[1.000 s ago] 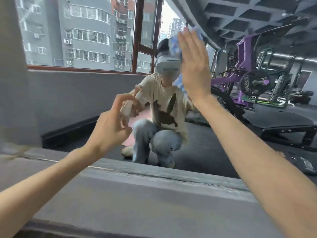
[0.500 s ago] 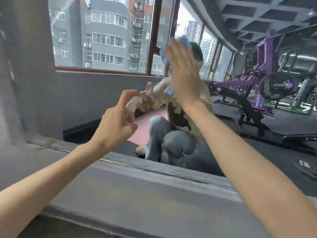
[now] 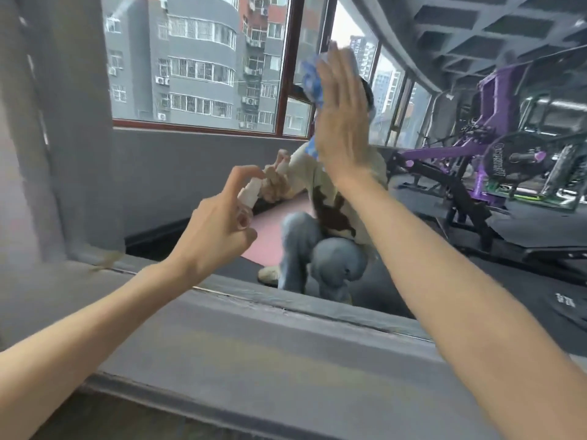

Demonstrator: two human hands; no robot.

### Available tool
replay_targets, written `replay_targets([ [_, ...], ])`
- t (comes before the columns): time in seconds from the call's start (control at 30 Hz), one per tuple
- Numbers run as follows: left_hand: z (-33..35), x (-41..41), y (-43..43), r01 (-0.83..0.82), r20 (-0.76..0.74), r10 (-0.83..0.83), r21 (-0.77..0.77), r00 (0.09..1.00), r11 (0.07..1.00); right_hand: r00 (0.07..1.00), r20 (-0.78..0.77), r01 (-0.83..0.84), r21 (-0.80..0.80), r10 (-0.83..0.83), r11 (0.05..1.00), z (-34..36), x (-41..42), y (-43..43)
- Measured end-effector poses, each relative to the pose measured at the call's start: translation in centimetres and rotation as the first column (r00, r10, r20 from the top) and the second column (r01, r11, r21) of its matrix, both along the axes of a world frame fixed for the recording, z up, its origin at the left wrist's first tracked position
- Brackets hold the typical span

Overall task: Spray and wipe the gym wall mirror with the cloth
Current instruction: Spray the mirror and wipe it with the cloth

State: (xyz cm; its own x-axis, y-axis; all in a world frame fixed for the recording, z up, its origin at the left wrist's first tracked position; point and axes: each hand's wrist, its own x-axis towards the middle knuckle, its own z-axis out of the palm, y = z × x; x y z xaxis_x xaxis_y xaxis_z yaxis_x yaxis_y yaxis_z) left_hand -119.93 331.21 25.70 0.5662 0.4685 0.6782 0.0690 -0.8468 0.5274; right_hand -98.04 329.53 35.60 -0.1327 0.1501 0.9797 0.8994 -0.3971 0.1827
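Blue cloth flattened on mirror under straight-fingered right hand, shifted slightly within the last second. White spray bottle gripped by left hand, raised as before. Wiping apparently under way.

The cloth is blue with a white pattern. The spray bottle is white and translucent. The ledge below the mirror is plain grey. In the reflection, the window frame is dark red-brown, the gym machine purple with black parts, the floor mat pink, the T-shirt cream with a brown print, and the jeans faded blue.
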Motion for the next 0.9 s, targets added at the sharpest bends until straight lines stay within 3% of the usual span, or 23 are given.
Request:
replay_targets([
  [0.03, 0.1, 0.0, 0.2, 0.005, 0.01, -0.005, -0.001, 1.0, 1.0, 0.999, 0.049, 0.011, -0.059, -0.008, 0.998, -1.9, -0.4, 1.0],
  [0.1, 0.6, -0.1, 0.7, 0.01, 0.043, -0.009, -0.011, 0.999, 1.0, 0.979, 0.205, 0.068, -0.393, 0.016, 0.917, -9.1, -1.1, 2.0],
  [0.17, 0.8, -0.3, 1.0, 0.032, 0.06, -0.032, -0.001, 0.998, 0.999, 0.927, 0.348, 0.148, -0.683, 0.141, 0.716, -16.1, -1.1, 0.8],
  [0.2, 0.7, -0.5, 1.2, 0.055, 0.057, -0.056, 0.018, 0.997, 0.998, 0.882, 0.419, 0.198, -0.745, 0.215, 0.637, -18.7, -0.8, -0.2],
  [0.27, 0.5, -0.8, 1.9, 0.094, 0.033, -0.096, 0.046, 0.995, 0.994, 0.75, 0.597, 0.368, -0.734, 0.284, 0.571, -19.3, 0.4, -1.8],
  [0.33, 0.3, -0.8, 2.4, 0.128, 0.022, -0.129, 0.038, 0.991, 0.991, 0.613, 0.746, 0.462, -0.607, 0.261, 0.647, -15.3, 1.7, -2.0],
  [0.37, 0.4, -0.7, 2.6, 0.147, 0.027, -0.148, 0.038, 0.989, 0.988, 0.63, 0.741, 0.38, -0.555, 0.233, 0.74, -12.5, 2.2, -2.2],
  [0.47, 0.9, 0.3, 2.4, 0.224, 0.03, -0.228, 0.1, 0.973, 0.969, 0.884, 0.463, 0.099, -0.333, 0.071, 0.938, -4.1, 3.8, -4.0],
  [0.57, 1.9, 1.9, 1.8, 0.29, 0.016, -0.296, 0.156, 0.955, 0.944, 0.953, 0.299, 0.028, -0.249, 0.049, 0.968, -3.9, 3.0, -4.4],
  [0.67, 2.7, 4.0, 0.7, 0.353, 0.059, -0.366, 0.165, 0.929, 0.921, 0.955, 0.266, -0.015, -0.393, 0.129, 0.92, -9.3, 3.1, -4.9],
  [0.77, 2.6, 5.6, -0.7, 0.384, 0.053, -0.4, 0.191, 0.915, 0.903, 0.921, 0.363, 0.155, -0.674, 0.141, 0.722, -17.3, 3.8, -8.1],
  [0.83, 1.8, 6.7, -2.2, 0.367, 0.056, -0.383, 0.191, 0.922, 0.911, 0.935, 0.309, 0.152, -0.79, 0.173, 0.594, -20.2, 5.1, -10.2],
  [0.9, 1.3, 8.1, -4.3, 0.323, 0.051, -0.338, 0.188, 0.94, 0.927, 0.933, 0.27, 0.091, -0.815, 0.237, 0.572, -20.4, 6.2, -10.8],
])
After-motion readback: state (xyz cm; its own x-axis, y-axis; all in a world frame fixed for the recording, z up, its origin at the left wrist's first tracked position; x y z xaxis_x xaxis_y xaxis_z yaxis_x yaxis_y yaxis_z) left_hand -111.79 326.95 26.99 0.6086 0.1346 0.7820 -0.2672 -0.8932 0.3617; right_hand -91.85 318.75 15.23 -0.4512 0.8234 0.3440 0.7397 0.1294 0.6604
